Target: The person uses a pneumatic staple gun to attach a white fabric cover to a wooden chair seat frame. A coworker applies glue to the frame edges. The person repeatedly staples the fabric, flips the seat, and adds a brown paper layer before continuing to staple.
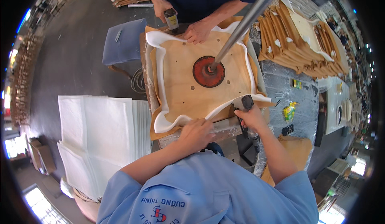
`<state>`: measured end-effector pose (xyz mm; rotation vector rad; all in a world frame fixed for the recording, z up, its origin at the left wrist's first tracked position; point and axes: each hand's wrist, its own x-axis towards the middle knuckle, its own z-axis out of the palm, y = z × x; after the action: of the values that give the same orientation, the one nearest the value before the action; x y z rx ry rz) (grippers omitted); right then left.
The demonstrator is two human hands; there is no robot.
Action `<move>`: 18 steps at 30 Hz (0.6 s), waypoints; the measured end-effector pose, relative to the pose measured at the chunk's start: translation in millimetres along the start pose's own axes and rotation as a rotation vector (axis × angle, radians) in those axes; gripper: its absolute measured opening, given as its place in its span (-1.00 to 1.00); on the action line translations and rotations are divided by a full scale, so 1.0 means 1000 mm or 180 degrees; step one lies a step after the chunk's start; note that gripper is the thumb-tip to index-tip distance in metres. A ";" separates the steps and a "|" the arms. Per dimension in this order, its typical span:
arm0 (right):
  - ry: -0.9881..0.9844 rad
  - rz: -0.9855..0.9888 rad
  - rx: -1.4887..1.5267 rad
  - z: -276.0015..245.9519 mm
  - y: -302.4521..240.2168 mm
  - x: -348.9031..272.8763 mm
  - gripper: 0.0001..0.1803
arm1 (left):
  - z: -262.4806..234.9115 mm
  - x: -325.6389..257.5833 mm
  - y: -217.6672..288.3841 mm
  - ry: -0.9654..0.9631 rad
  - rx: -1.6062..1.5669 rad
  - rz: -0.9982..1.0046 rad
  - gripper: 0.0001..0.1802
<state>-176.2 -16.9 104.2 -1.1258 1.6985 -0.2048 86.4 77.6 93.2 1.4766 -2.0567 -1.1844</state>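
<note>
Right hand (253, 119) closed around a staple gun (243, 102) at the lower-right edge of a padded panel (176, 83), centre of the frame.

Dark lettering and a red-and-blue emblem mark the light-blue shirt (212, 180) at lower centre; a printed yellow-green packet (290, 111) lies right of centre. The left hand (196, 132) rests, fingers bent, at the panel's lower edge; whether it pinches the material I cannot tell. The panel is smooth, tan and squarish, with small holes, wavy soft white padding (160, 69) round its rim and a round red disc (200, 77) pressed on its middle.
</note>
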 end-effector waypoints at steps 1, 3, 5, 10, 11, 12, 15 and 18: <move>-0.0001 -0.0048 -0.0031 -0.001 -0.001 0.000 -0.65 | -0.004 -0.011 -0.010 0.0161 0.0302 0.0056 -0.64; 0.0052 -0.0051 -0.0153 0.001 -0.004 0.000 -0.62 | -0.011 -0.020 -0.030 0.0511 0.0895 0.0204 -0.61; 0.0129 -0.0058 -0.0181 0.005 -0.008 -0.001 -0.61 | -0.015 -0.018 -0.046 0.0438 0.1058 0.0285 -0.61; 0.0234 0.0091 -0.0158 0.001 -0.006 -0.001 -0.59 | -0.023 0.000 -0.060 -0.0199 0.1191 0.0571 -0.71; 0.0249 0.0111 -0.0163 0.002 -0.007 -0.003 -0.59 | -0.024 0.002 -0.062 -0.0189 0.1252 0.0632 -0.74; 0.0250 0.0084 -0.0211 0.002 -0.007 -0.004 -0.59 | -0.023 0.005 -0.064 -0.0165 0.1309 0.0698 -0.75; 0.0300 0.0046 -0.0279 0.004 -0.010 -0.007 -0.60 | -0.022 0.012 -0.071 -0.0270 0.1369 0.0792 -0.71; 0.0397 0.0119 -0.0302 0.005 -0.016 -0.008 -0.63 | -0.024 0.021 -0.080 -0.0432 0.1185 0.0729 -0.68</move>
<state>-162.8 -17.3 117.3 -1.1705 1.8547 -0.1754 143.5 39.5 41.1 1.2881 -2.5675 -0.8671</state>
